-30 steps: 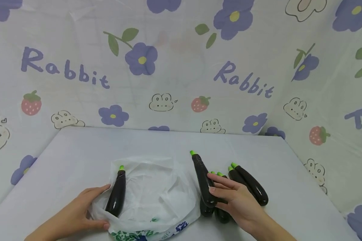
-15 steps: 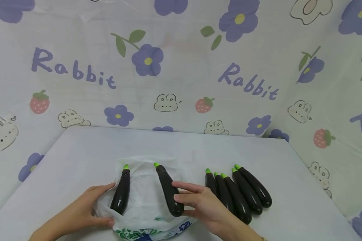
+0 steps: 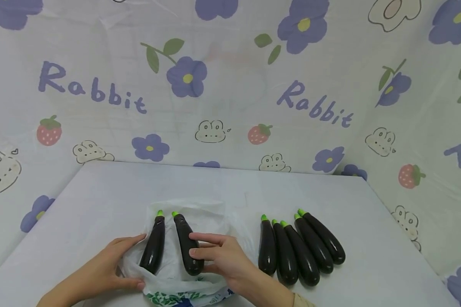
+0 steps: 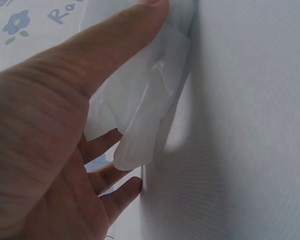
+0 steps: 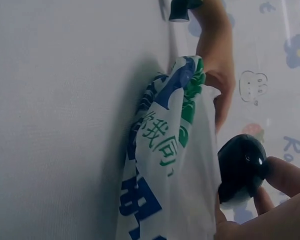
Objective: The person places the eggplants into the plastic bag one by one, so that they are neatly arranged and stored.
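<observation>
A white plastic bag [image 3: 211,221] with green and blue print lies spread on the table. One dark eggplant with a bright green stem, the left eggplant [image 3: 153,247], lies on its left part. My left hand [image 3: 103,266] holds the bag's left side, thumb at the front and fingers behind; bag film [image 4: 140,115] passes between them in the left wrist view. My right hand [image 3: 224,258] grips a second eggplant [image 3: 186,243] by its thick end over the bag, stem pointing away. In the right wrist view this eggplant's round end [image 5: 242,165] shows between thumb and fingers, above the bag's printed side [image 5: 175,145].
Several more eggplants [image 3: 301,258] lie side by side on the white table [image 3: 223,183], right of the bag, stems away from me. A patterned cloth [image 3: 230,85] with flowers, rabbits and "Rabbit" lettering hangs behind and along both sides.
My right hand has carried its eggplant leftward, from beside the row to over the bag, close to the first one. The left hand stays at the bag's left side.
</observation>
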`<control>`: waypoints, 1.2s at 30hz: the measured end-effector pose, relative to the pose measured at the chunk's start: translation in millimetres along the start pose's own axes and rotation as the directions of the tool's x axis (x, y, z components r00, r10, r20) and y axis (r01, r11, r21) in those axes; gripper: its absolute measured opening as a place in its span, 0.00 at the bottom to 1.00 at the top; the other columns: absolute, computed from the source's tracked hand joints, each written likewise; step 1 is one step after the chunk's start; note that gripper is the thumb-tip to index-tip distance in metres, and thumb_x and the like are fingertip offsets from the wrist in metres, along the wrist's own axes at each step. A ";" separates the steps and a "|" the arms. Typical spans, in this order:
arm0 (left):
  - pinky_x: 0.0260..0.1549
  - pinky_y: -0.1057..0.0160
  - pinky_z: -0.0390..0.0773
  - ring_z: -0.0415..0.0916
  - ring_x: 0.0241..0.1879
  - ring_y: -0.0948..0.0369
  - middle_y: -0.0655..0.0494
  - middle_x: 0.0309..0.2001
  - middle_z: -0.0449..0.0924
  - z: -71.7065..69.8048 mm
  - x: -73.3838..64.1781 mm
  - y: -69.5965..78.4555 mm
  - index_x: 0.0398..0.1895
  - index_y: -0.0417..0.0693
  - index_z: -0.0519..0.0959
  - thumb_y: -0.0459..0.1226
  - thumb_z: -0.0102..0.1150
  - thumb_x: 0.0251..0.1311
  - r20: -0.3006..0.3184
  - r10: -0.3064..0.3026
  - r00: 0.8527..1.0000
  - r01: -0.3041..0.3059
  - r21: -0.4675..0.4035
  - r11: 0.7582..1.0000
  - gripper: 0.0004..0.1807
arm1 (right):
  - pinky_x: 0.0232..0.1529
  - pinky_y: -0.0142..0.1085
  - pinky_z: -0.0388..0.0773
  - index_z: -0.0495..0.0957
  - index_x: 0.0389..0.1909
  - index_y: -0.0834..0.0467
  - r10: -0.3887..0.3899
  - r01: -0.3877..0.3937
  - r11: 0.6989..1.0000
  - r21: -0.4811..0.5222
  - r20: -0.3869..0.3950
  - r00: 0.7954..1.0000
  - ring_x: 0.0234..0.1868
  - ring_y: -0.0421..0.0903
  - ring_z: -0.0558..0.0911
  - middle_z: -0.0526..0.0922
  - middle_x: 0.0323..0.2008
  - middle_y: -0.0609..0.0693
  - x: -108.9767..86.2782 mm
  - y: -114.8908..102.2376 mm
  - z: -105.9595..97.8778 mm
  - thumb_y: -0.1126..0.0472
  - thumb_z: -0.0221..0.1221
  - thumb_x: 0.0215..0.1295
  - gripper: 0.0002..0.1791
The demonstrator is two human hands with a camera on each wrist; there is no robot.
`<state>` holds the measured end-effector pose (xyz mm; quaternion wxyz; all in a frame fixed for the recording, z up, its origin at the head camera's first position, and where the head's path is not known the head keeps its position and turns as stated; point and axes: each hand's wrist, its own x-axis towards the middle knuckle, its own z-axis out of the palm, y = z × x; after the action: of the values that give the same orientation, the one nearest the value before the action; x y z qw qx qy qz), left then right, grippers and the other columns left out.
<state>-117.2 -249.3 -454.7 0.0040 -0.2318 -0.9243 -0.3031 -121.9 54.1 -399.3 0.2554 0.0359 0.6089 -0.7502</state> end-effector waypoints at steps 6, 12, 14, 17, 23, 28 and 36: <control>0.52 0.39 0.69 0.66 0.60 0.47 0.47 0.60 0.72 1.6 -1.3 -1.4 0.70 0.44 0.68 0.67 0.71 0.39 -0.027 0.027 0.999 -0.027 0.017 1.000 0.57 | 0.43 0.47 0.80 0.82 0.55 0.60 0.005 -0.005 1.000 0.002 -0.031 1.000 0.42 0.51 0.85 0.84 0.46 0.58 10.9 10.0 8.8 0.70 0.67 0.59 0.21; 0.52 0.39 0.68 0.65 0.61 0.46 0.46 0.61 0.71 1.7 -1.3 -0.2 0.70 0.44 0.67 0.66 0.72 0.39 -0.006 0.007 1.000 -0.007 -0.011 1.000 0.56 | 0.40 0.47 0.81 0.83 0.54 0.60 0.010 -0.013 0.998 -0.063 -0.042 0.999 0.39 0.49 0.85 0.84 0.42 0.57 18.9 23.3 13.9 0.70 0.66 0.60 0.20; 0.52 0.38 0.68 0.65 0.61 0.45 0.45 0.61 0.70 1.1 -1.1 0.2 0.70 0.44 0.67 0.66 0.72 0.39 0.004 0.001 1.000 -0.001 -0.017 1.000 0.56 | 0.39 0.46 0.81 0.83 0.54 0.60 0.001 -0.005 0.997 -0.083 -0.037 0.999 0.38 0.49 0.84 0.83 0.42 0.57 20.9 26.6 15.9 0.70 0.66 0.60 0.20; 0.52 0.38 0.69 0.65 0.61 0.45 0.45 0.61 0.70 0.4 -1.1 0.8 0.70 0.45 0.67 0.65 0.72 0.39 0.009 -0.004 1.000 0.004 -0.019 1.000 0.56 | 0.39 0.44 0.81 0.83 0.54 0.59 -0.009 0.006 0.994 -0.105 -0.032 0.999 0.39 0.48 0.84 0.82 0.43 0.56 22.8 28.2 19.9 0.70 0.67 0.59 0.20; 0.52 0.39 0.69 0.64 0.61 0.45 0.45 0.61 0.70 0.3 -1.2 1.2 0.70 0.45 0.67 0.66 0.72 0.38 0.000 -0.005 1.000 0.005 -0.025 1.000 0.57 | 0.41 0.43 0.81 0.84 0.53 0.58 -0.014 0.011 0.993 -0.117 -0.023 1.000 0.41 0.48 0.84 0.82 0.43 0.56 25.4 24.9 26.8 0.72 0.69 0.54 0.23; 0.51 0.39 0.70 0.65 0.60 0.47 0.46 0.61 0.70 1.0 -1.3 1.6 0.70 0.44 0.67 0.66 0.72 0.38 -0.012 0.002 1.000 -0.002 -0.006 1.000 0.57 | 0.41 0.45 0.81 0.82 0.55 0.59 -0.016 0.013 0.992 -0.122 -0.023 1.000 0.39 0.48 0.84 0.82 0.42 0.57 28.2 25.3 29.6 0.75 0.68 0.53 0.26; 0.51 0.38 0.69 0.65 0.60 0.44 0.43 0.61 0.69 -0.1 -1.3 2.3 0.70 0.43 0.66 0.65 0.73 0.39 0.005 -0.010 1.000 0.010 -0.034 0.999 0.57 | 0.38 0.46 0.82 0.83 0.54 0.59 -0.024 0.020 0.993 -0.113 -0.040 0.999 0.38 0.49 0.84 0.82 0.40 0.58 29.9 28.6 31.7 0.78 0.67 0.51 0.27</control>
<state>-115.0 -248.3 -453.5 -0.0037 -0.2278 -0.9203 -0.3181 -127.5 10.8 -427.7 0.2359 0.0304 0.6558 -0.7165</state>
